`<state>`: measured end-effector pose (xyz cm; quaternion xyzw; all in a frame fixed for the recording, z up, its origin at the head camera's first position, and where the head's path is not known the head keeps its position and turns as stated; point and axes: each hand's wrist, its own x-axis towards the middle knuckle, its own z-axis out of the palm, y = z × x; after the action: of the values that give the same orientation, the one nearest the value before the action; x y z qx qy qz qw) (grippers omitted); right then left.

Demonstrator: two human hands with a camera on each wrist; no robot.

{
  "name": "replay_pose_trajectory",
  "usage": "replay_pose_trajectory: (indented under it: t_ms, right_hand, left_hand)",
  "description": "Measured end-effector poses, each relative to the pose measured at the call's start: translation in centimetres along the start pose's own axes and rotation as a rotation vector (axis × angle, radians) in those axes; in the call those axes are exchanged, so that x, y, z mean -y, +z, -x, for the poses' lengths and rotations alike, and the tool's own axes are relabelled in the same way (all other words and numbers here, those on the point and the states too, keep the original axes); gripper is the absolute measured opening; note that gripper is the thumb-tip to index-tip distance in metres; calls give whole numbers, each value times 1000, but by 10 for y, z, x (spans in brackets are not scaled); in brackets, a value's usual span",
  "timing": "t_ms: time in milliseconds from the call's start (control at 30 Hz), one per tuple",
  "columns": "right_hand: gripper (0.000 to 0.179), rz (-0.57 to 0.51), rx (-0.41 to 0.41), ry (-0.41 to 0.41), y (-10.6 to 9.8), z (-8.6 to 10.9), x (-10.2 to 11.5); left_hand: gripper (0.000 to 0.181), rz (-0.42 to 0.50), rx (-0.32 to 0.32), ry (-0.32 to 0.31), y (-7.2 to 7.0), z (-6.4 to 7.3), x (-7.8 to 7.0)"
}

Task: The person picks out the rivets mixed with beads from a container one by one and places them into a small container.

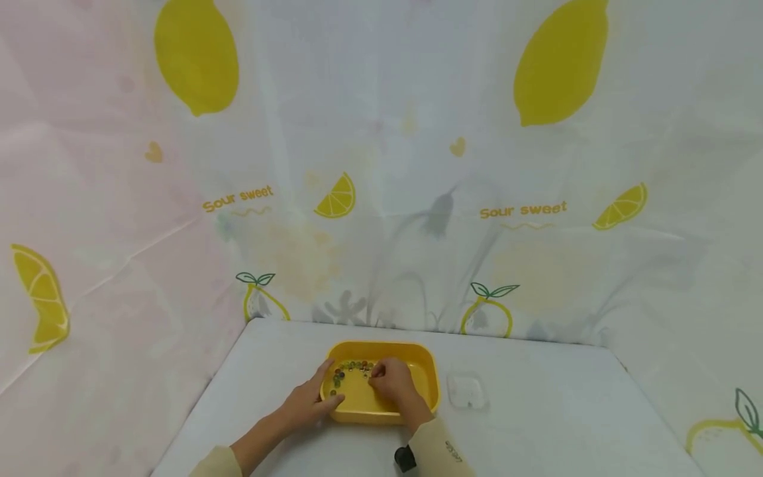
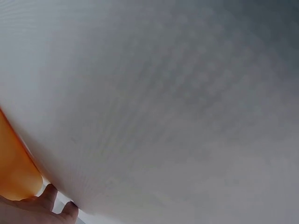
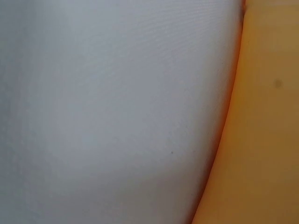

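Note:
A yellow plastic tray [image 1: 381, 417] with raised sides rests on the white table. Glass marbles [image 1: 338, 377] form a curved line along its left and back inside. My left hand [image 1: 310, 399] grips the tray's left side, its thumb over the front left corner and its fingers along the left wall. In the left wrist view, fingertips [image 2: 49, 193] lie by the tray's outer wall. My right hand [image 1: 391, 381] reaches over the front rim into the tray, its thumb and forefinger pinched together at the marbles' right end. A marble between them is mostly hidden by the fingers.
A small clear plastic box [image 1: 467, 392] stands on the table just right of the tray. The white table [image 1: 536, 411] extends to both sides. Behind it hangs a lemon-printed cloth [image 1: 381, 252]. A black object [image 1: 405, 458] sits at my right sleeve.

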<state>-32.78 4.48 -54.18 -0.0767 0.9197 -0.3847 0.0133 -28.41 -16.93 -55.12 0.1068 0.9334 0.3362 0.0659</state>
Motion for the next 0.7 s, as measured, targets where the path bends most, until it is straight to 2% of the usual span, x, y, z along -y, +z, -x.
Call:
replay_pose_trajectory:
  t_ms: [300, 700]
  right_hand:
    - [6, 1, -33, -16, -4, -2, 1]
    - [4, 30, -62, -13, -2, -1, -2]
  left_hand:
    - [84, 6, 13, 13, -4, -1, -3]
    - [83, 29, 28, -12, -2, 1, -2]
